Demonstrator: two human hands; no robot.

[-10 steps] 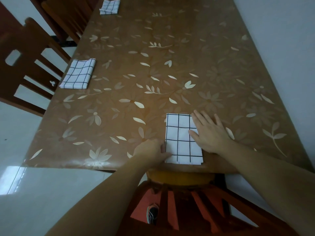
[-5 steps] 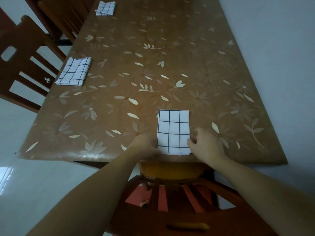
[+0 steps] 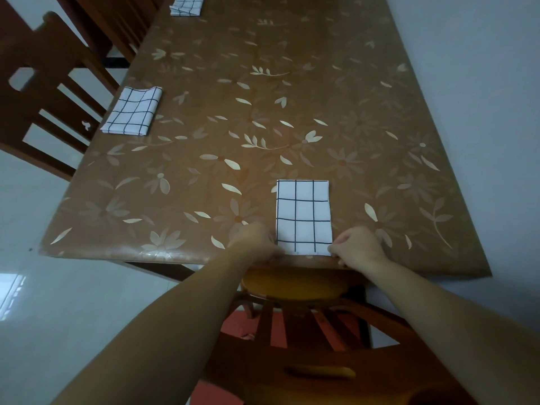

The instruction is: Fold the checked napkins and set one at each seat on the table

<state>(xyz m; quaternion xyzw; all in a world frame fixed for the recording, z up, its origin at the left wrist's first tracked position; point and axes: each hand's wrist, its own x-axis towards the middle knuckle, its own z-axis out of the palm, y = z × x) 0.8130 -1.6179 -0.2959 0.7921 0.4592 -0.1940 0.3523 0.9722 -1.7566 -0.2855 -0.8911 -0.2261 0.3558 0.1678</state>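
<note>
Lying flat, checked napkin [image 3: 304,217] forms neat rectangle.

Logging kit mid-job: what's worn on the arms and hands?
Nothing worn: left forearm and right forearm are bare to the frame edge, no sleeves or watch; left grip and right grip are bare hands, no gloves or rings visible.

A single wide-angle head camera looks forward and steeply down from above a wooden chair [image 3: 304,355] at the tabletop's [image 3: 292,97] near short end. The tabletop runs lengthwise away from the lens, near edge close, far end cropped.
</note>
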